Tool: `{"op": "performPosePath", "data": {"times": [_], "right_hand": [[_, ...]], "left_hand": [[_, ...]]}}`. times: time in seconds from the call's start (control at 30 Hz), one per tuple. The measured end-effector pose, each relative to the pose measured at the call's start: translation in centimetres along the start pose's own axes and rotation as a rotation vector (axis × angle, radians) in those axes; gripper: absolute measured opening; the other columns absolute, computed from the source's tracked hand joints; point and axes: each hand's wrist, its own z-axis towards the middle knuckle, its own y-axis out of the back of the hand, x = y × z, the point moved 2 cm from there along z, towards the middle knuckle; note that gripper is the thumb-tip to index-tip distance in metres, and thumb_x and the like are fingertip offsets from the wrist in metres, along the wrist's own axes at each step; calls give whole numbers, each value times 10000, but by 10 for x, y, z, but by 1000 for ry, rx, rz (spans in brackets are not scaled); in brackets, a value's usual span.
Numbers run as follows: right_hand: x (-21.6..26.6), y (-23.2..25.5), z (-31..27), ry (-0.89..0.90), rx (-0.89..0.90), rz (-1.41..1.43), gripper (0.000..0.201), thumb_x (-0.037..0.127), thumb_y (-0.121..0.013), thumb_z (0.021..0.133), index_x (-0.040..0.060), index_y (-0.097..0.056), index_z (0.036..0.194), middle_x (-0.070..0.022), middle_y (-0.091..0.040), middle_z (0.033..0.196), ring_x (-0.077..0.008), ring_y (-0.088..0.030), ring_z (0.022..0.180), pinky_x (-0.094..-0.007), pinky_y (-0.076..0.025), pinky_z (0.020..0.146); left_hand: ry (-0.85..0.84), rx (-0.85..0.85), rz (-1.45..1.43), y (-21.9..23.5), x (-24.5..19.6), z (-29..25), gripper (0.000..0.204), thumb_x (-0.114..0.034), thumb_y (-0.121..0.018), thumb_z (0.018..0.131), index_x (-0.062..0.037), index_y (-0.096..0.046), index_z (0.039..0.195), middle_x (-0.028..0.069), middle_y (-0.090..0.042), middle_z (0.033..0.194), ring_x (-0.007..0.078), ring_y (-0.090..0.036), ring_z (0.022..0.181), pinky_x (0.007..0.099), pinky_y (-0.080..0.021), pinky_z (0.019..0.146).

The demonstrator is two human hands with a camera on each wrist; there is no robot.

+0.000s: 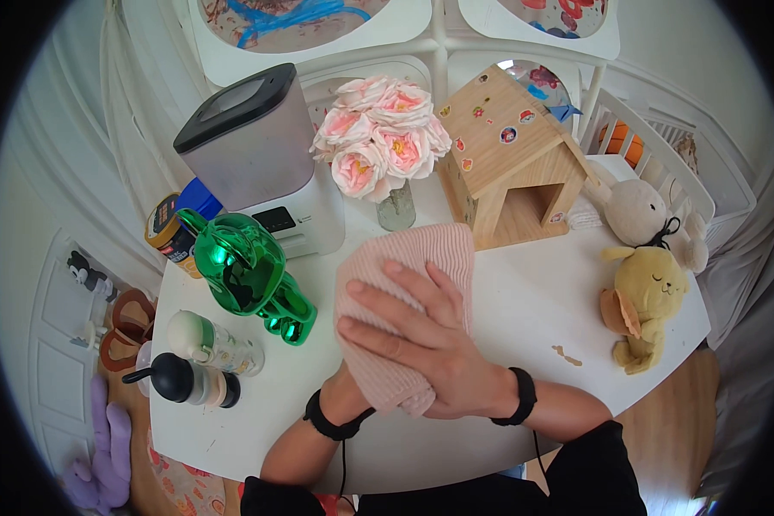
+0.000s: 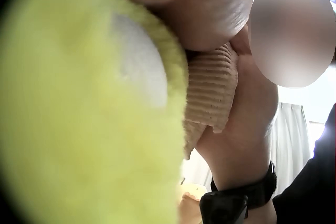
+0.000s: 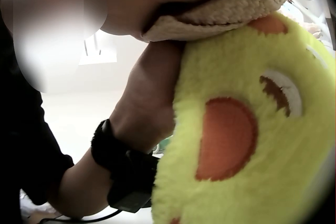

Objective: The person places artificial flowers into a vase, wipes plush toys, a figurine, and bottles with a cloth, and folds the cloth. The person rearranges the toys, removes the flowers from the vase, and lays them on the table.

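Note:
A pink ribbed cloth (image 1: pixel 443 245) is bunched between my two hands over the table's front part. Across its top lies my right hand (image 1: pixel 434 344), palm down, with its fingers straight and spread. My left hand (image 1: pixel 346 391) reaches in underneath, its fingers hidden by the cloth. Both wrist views show a yellow plush toy (image 3: pixel 210 66) with orange patches right below the hands. In the right wrist view the cloth's folded edge (image 3: pixel 220 16) rests along the plush's top. From the head, cloth and hands cover the plush. How my left hand holds it I cannot tell.
On the white table (image 1: pixel 525 301), a shiny green figure (image 1: pixel 249 271), a bottle (image 1: pixel 215 340) and a black-topped bottle (image 1: pixel 176 378) stand left. A grey-and-white appliance (image 1: pixel 258 155), pink flowers (image 1: pixel 383 138) and a wooden house (image 1: pixel 507 155) stand behind. Plush toys (image 1: pixel 649 297) sit right.

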Motion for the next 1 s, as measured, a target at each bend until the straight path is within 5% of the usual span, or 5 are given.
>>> {"op": "performPosePath", "data": {"times": [0.3, 0.37, 0.5, 0.73, 1.0], "right_hand": [[-33, 24, 4, -294, -184, 523, 417, 127, -606, 934, 27, -575, 1338, -159, -584, 1350, -312, -536, 1269, -382, -409, 1065], [-35, 36, 5, -883, -182, 953, 341, 98, -505, 1021, -9, -550, 1341, -144, -609, 1282, -196, -572, 1168, -314, -443, 1005], [-39, 48, 5, -515, -509, 699, 412, 53, -532, 990, -13, -502, 1396, -127, -558, 1329, -129, -529, 1145, -279, -453, 977], [-4, -14, -4, -175, 102, -51, 852, 273, -726, 807, 202, -365, 1575, -186, -190, 1656, -457, -174, 1507, -614, -107, 1191], [-14, -25, -43, -195, 276, -22, 953, 131, -746, 744, 236, -318, 1590, -143, -157, 1677, -443, -102, 1535, -682, -82, 1165]], "left_hand": [[29, 84, 25, 2, -10, 11, 178, -23, -623, 841, -3, -649, 1016, 213, -659, 1076, 430, -618, 976, 464, -482, 888], [-98, 10, -9, 4, -16, 18, 186, -40, -489, 947, 22, -626, 1057, 148, -674, 1050, 285, -651, 968, 354, -489, 884], [198, -117, -385, 4, -14, 17, 150, -49, -479, 992, 8, -603, 1054, 141, -663, 1085, 238, -623, 996, 357, -472, 927], [446, -433, -667, -1, 14, 6, 212, -142, -441, 1041, -11, -571, 1146, 124, -645, 1183, 205, -615, 1081, 345, -490, 957], [537, -500, -890, 21, 55, 8, 263, -236, -427, 1055, -16, -554, 1119, 153, -644, 1151, 242, -626, 1079, 383, -506, 968]]}}
